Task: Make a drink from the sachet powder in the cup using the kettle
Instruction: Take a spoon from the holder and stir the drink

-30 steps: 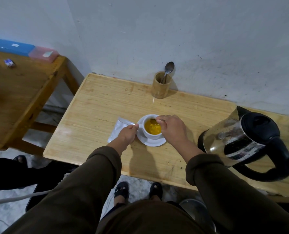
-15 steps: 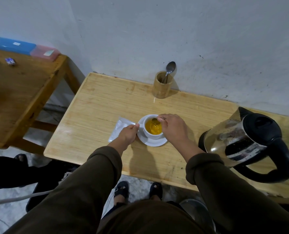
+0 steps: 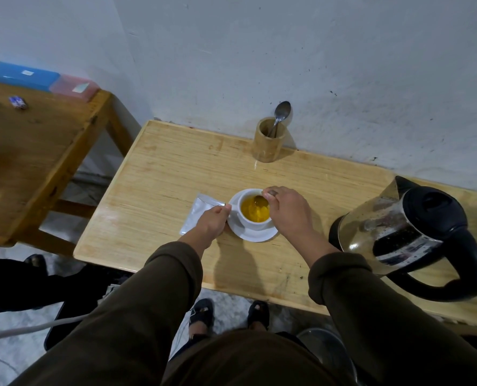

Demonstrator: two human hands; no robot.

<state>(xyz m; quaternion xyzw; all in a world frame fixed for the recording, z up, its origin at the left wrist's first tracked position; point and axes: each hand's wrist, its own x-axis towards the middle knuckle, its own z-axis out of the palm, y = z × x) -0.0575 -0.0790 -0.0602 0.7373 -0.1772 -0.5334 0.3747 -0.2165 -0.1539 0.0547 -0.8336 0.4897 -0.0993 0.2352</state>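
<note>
Yellow drink fills our cup: right hand pinching the spoon, left gripping the saucer; stirring underway, gentle circles next.

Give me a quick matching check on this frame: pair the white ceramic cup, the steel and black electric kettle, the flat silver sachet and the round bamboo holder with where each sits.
Things:
1. white ceramic cup
2. steel and black electric kettle
3. flat silver sachet
4. round bamboo holder

Places:
A. by the wall, with a metal spoon standing in it
B. on the white saucer, holding yellow drink
C. flat on the table, partly under the left hand
D. on the table's right side, beyond the right hand

Pairs: 1-B, 2-D, 3-C, 4-A
</note>
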